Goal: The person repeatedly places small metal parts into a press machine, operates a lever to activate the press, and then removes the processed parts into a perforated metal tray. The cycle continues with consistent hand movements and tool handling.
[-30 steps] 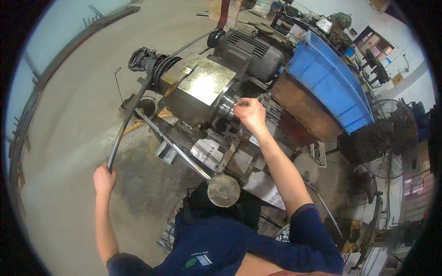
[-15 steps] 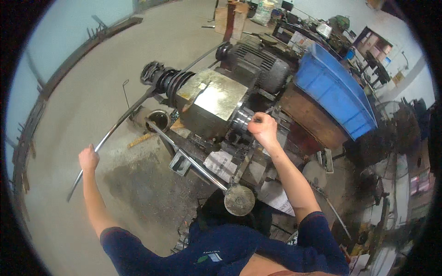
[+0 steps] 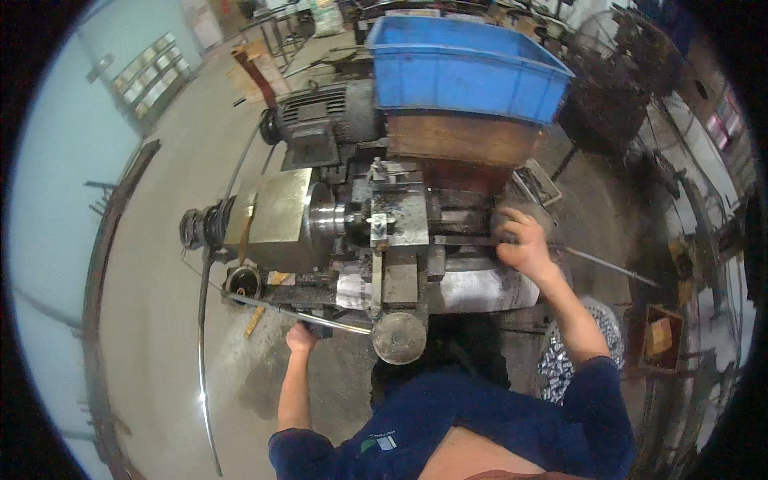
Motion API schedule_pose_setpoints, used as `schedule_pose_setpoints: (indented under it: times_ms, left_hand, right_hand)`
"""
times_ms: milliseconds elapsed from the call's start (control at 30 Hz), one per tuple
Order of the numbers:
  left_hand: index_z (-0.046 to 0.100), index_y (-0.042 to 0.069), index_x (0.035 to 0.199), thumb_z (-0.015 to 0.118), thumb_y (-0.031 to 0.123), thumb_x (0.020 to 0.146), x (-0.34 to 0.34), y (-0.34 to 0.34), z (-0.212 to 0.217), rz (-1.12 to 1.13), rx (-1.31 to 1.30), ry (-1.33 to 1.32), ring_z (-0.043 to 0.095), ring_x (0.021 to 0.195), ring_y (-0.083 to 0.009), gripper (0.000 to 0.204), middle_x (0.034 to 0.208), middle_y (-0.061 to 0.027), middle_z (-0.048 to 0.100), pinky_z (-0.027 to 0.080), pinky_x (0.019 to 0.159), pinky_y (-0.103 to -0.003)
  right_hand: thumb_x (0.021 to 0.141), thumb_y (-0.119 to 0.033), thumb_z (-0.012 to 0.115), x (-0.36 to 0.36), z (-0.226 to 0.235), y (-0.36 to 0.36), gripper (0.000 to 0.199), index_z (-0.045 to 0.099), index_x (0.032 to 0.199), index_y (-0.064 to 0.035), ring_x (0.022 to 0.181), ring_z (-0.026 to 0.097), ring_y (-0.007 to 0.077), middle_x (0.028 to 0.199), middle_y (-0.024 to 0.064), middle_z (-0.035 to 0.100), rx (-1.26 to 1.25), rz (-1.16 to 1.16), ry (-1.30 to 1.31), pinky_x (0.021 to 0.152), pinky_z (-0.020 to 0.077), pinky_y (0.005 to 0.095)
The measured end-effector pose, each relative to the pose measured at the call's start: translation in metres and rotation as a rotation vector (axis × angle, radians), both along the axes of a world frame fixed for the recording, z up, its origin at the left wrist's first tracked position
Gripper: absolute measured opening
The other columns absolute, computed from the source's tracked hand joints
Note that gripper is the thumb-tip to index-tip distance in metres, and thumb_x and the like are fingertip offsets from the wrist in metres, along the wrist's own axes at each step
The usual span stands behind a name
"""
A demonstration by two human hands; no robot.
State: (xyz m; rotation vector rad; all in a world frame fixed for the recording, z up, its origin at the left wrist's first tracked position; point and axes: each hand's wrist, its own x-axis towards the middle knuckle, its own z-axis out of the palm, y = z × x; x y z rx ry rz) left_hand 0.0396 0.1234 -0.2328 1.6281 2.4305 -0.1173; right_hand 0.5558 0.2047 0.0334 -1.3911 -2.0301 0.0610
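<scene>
In front of me stands a small lathe with a boxy headstock (image 3: 280,208) and a shiny round chuck (image 3: 326,220). My left hand (image 3: 301,338) is closed low at the machine's front, beside a small dark box (image 3: 318,326); what its fingers hold is hidden. My right hand (image 3: 522,242) is over the right end of the bed, its fingers curled round something dark that I cannot make out. A long metal bar (image 3: 202,376) slopes down from the headstock's left end, apart from both hands. Near my body is a round metal knob (image 3: 399,338) below the tool post (image 3: 380,226).
Behind the bed, a blue plastic crate (image 3: 464,80) sits on a wooden box (image 3: 460,138), right of an electric motor (image 3: 324,116). At lower right stands a container of small metal pieces (image 3: 582,348). A thin rod (image 3: 612,266) sticks out beyond my right hand.
My left hand has let go of the long bar and moved right to the machine's front. My right hand has left the chuck for the bed's right end. The view has turned right.
</scene>
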Motion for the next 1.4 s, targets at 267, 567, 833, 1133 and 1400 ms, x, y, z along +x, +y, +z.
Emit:
schedule_pose_setpoints:
  times_ms: [267,567,833,1133,1400]
  left_hand:
    - [0.061,0.014,0.098,0.059,0.031,0.073,-0.036,0.037,0.034,-0.329,-0.346,0.332,0.061,0.089,-0.0255,0.030,0.095,-0.0102,0.063,0.049,0.073,-0.037]
    - [0.058,-0.002,0.100,0.064,0.023,0.076,-0.050,0.010,0.130,0.167,0.363,-0.475,0.061,0.059,-0.0209,0.035,0.079,-0.0140,0.063,0.049,0.055,-0.034]
    - [0.053,-0.007,0.097,0.056,0.035,0.084,-0.023,0.026,0.150,0.541,0.590,-0.966,0.057,0.046,-0.0190,0.044,0.071,-0.0148,0.060,0.047,0.043,-0.029]
    - [0.053,-0.002,0.089,0.054,0.010,0.080,-0.008,0.052,0.097,0.613,0.818,-1.127,0.051,0.042,-0.0186,0.015,0.066,-0.0103,0.056,0.040,0.035,-0.029]
    - [0.051,-0.003,0.088,0.052,0.011,0.079,-0.005,0.050,0.104,0.626,0.775,-1.027,0.050,0.042,-0.0184,0.017,0.062,-0.0088,0.054,0.040,0.036,-0.029]
  right_hand:
    - [0.056,-0.011,0.057,0.155,-0.038,-0.048,0.021,0.062,0.074,-0.0015,0.074,0.060,0.0313,0.077,0.0153,0.061,-0.272,-0.444,0.160,0.067,0.0472,0.0348]
    - [0.064,-0.027,0.059,0.322,-0.115,-0.085,0.044,0.057,0.104,-0.0071,0.106,0.050,0.0269,0.107,0.0133,0.057,-0.659,-1.019,-0.527,0.091,0.0360,0.0450]
    - [0.065,-0.018,0.052,0.291,-0.143,-0.143,0.020,0.059,0.074,-0.0017,0.068,0.059,0.0351,0.072,0.0188,0.061,-0.431,-0.976,-0.513,0.066,0.0475,0.0427]
    - [0.055,-0.024,0.059,0.172,-0.128,-0.238,0.038,0.058,0.088,-0.0050,0.072,0.059,0.0375,0.074,0.0209,0.060,-0.623,-1.036,-0.233,0.064,0.0460,0.0448]
    - [0.054,-0.025,0.059,0.150,-0.120,-0.239,0.047,0.059,0.098,-0.0057,0.076,0.059,0.0376,0.078,0.0219,0.061,-0.689,-1.066,-0.177,0.068,0.0456,0.0440]
